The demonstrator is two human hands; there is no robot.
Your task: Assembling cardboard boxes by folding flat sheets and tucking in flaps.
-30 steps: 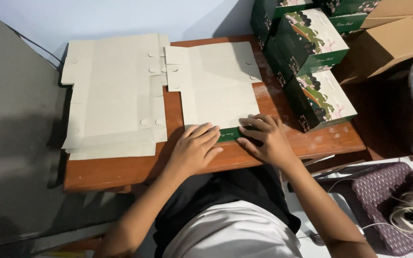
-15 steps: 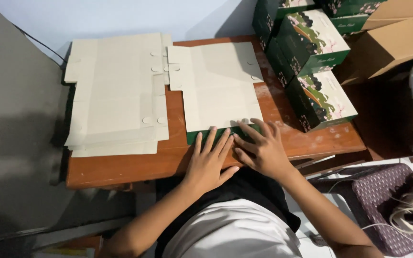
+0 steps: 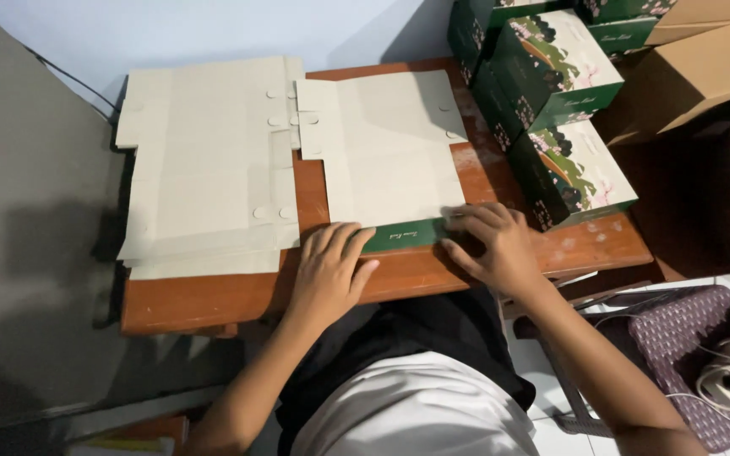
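Head view: a flat cardboard sheet (image 3: 386,152) is laid on a wooden table (image 3: 213,300), its green flap (image 3: 403,236) folded up along the near edge. The left hand (image 3: 329,274) is spread flat, fingertips pressed on the flap's left end. The right hand (image 3: 493,245) is spread over its right end. Left of the left hand, stacked sheets (image 3: 204,169) overhang the table edge. Green boxes (image 3: 559,110) are crowded just beyond the right hand.

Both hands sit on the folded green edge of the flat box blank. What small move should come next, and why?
Probably press and slide both hands outward along the green folded flap to crease it. The left hand and right hand already lie flat on that flap at the near edge of the pale flat cardboard blank, which lies unfolded on the brown wooden table.
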